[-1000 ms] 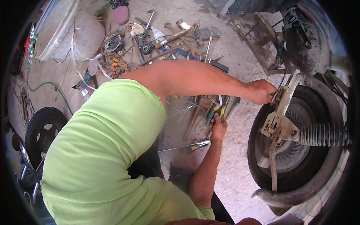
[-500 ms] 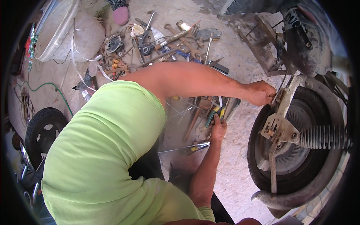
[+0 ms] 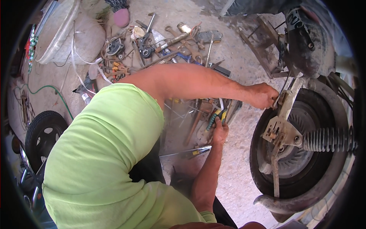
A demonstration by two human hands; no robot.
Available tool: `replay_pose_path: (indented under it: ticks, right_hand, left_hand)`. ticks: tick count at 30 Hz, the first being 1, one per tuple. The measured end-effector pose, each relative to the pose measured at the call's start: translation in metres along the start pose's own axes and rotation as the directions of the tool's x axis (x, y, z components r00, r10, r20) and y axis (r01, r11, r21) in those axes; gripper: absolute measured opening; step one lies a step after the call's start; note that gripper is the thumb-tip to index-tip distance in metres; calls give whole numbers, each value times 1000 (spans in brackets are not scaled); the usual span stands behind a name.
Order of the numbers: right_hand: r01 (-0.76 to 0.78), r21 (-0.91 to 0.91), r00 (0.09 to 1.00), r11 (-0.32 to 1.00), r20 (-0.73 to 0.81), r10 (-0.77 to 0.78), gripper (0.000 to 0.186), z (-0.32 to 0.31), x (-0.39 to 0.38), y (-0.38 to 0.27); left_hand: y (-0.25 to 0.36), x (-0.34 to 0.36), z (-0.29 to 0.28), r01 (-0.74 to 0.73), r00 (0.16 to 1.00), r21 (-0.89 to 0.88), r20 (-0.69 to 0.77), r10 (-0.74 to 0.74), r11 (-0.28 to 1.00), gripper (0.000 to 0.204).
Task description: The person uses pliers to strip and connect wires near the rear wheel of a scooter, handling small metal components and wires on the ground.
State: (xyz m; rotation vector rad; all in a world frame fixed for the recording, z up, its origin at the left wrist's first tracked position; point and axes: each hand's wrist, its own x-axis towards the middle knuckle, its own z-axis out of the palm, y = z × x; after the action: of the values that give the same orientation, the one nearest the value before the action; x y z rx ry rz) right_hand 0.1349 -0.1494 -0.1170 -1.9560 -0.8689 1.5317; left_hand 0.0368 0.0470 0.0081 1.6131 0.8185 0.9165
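My left hand (image 3: 263, 95) reaches out to the right with its fingers closed at the upper end of a pale metal swing arm (image 3: 289, 99) beside a wheel (image 3: 254, 152). Its fingertips meet a thin dark cable or rod (image 3: 283, 87); what they pinch is hidden. Closer to me, my right hand (image 3: 220, 133) is closed around a tool with green and yellow grips (image 3: 212, 120), which looks like pliers. A ribbed shock absorber (image 3: 327, 140) joins the bracket at the wheel's hub. A dusty curved fender (image 3: 305, 200) runs round the lower rim.
Wrenches, hammers and metal parts lie strewn beyond my left arm, with a grey block (image 3: 209, 36) among them. A screwdriver (image 3: 200, 150) lies near my right forearm. A rusty metal frame (image 3: 259, 42) stands at the far right. A spare wheel (image 3: 38, 133) and a sack (image 3: 89, 44) are on the left.
The whole scene has shifted slightly left in the view. My left hand stays at the swing arm, and my right hand keeps its hold on the tool.
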Motion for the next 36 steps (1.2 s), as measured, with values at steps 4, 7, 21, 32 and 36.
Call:
replay_pose_path:
  ticks: [4,7,21,32,36]
  right_hand:
    - [-16,35,1000,999,-12,17,25,1,0,-1]
    - [-7,-1,999,1000,-42,7,26,-1,2,2]
    - [-7,-23,999,1000,-37,7,28,1,-3,-6]
    - [20,13,998,1000,-57,-19,29,3,-4,-11]
    - [7,-14,998,1000,-57,-7,29,2,-5,-11]
  left_hand:
    - [-1,-1,9,-38,991,79,-123,47,996,19]
    - [3,-2,8,-47,991,40,-122,51,998,20]
    - [8,-2,5,2,997,-8,-80,-3,1000,21]
    - [8,-2,-8,107,987,-217,140,-78,970,16]
    - [8,-2,-10,-89,995,66,57,85,994,17]
